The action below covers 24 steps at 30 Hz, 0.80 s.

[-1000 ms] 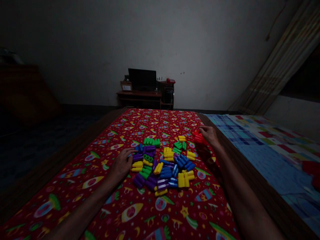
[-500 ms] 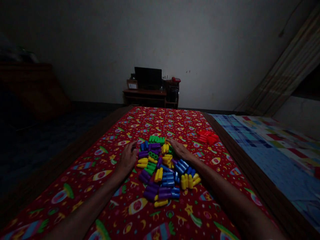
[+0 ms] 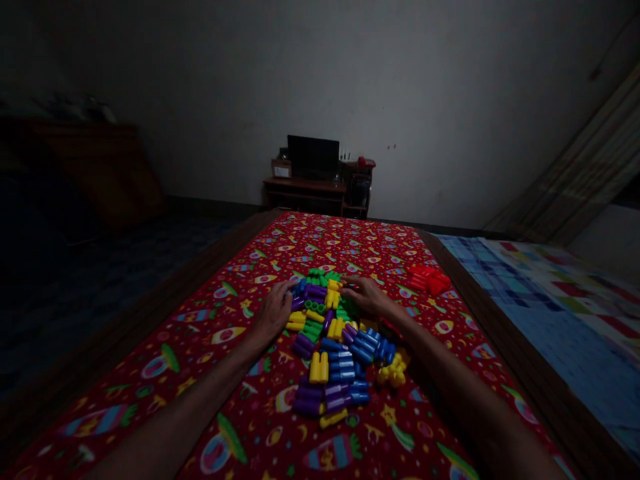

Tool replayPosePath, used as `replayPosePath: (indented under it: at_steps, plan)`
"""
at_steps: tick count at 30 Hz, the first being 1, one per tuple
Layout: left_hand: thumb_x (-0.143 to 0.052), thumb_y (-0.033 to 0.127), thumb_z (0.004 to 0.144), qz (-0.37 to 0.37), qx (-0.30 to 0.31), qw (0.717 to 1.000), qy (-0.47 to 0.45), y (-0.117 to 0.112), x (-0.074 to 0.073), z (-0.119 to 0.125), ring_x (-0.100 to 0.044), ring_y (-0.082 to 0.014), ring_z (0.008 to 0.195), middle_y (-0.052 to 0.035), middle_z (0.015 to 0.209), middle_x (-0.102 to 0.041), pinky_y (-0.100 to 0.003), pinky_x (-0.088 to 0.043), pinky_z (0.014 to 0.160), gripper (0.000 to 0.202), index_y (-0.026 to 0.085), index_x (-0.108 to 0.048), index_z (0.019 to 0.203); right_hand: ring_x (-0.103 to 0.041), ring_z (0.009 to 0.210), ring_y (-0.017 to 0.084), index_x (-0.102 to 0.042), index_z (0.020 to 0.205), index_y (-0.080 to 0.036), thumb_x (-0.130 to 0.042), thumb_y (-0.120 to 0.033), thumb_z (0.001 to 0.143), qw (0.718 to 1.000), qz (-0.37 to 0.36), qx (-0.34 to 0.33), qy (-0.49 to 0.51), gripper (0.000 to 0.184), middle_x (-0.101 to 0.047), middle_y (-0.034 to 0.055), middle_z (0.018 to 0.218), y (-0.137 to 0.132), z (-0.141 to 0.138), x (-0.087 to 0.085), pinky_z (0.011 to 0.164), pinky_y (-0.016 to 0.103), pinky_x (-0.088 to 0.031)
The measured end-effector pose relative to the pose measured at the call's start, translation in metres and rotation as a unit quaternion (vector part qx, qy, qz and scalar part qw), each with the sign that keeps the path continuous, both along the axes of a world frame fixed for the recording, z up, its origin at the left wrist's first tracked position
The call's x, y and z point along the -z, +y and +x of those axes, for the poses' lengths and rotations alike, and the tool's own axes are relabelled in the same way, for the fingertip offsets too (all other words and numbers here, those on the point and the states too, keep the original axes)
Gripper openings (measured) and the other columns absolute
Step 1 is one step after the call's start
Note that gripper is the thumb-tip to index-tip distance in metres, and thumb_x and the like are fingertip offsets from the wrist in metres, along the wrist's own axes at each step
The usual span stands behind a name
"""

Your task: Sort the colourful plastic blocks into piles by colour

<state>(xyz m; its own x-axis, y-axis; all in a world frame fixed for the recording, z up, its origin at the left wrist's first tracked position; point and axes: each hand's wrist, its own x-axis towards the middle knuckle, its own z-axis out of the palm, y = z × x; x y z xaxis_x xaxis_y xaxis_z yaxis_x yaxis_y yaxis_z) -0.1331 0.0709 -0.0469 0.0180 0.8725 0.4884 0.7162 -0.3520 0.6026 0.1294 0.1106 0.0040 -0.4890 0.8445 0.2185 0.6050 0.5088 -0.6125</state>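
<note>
The red blocks (image 3: 429,280) lie grouped apart on the right; yellow blocks (image 3: 319,368), blue blocks (image 3: 341,365), green blocks (image 3: 313,331) and purple blocks (image 3: 307,397) lie mixed. Whether my left hand (image 3: 275,310) or right hand (image 3: 369,295), at the mix's far part, grips any, I cannot tell.

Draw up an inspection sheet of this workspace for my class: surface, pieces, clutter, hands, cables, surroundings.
Surface: red patterned cloth, printed with rockets and stars.
Pieces: mixed pile of yellow, green, blue and purple plastic pieces; red pieces grouped apart, beyond it to the right.
Clutter: nothing seen.
Hands: left hand and right hand flank the pile's far part; too dark to tell whether their fingers grip anything.
Cables: nothing seen on the cloth.
Surroundings: dimly lit; dark-screened monitor on a desk by the wall; checked blue bedding to the right.
</note>
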Motion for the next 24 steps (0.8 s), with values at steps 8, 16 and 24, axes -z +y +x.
replayPosePath:
  at_steps: [8,16,24]
  plan:
    - [-0.035,0.027,0.087,0.001,-0.002,1.0,0.02,0.002,0.001,-0.003,-0.059,-0.0224,0.109,-0.0098,0.112,-0.063,-0.042,-0.047,0.101,0.036,0.017,-0.066,0.102,-0.067,0.084,0.02,-0.069,0.114,-0.015,-0.062,-0.021,0.08,0.998,0.013,0.064,-0.026,0.036,-0.074,0.0063,0.096,0.022,-0.007,0.006,0.072,0.026,-0.049]
    - [-0.036,0.026,0.086,0.005,-0.002,1.0,0.017,0.004,0.003,-0.005,-0.059,-0.0225,0.108,-0.0095,0.112,-0.063,-0.043,-0.048,0.1,0.034,0.018,-0.067,0.099,-0.064,0.098,0.023,-0.066,0.115,-0.012,-0.049,-0.022,0.088,0.94,0.1,0.32,-0.062,0.034,-0.07,0.014,0.107,0.035,0.068,0.022,0.087,0.031,-0.045]
    - [-0.037,0.027,0.085,0.007,0.0,1.0,0.017,0.004,0.003,-0.005,-0.059,-0.0235,0.107,-0.0099,0.112,-0.063,-0.043,-0.048,0.099,0.035,0.018,-0.067,0.1,-0.065,0.091,0.021,-0.07,0.103,-0.012,-0.051,-0.017,0.085,0.972,0.131,0.193,0.007,0.026,-0.071,0.0125,0.1,0.026,0.041,0.001,0.081,0.029,-0.046]
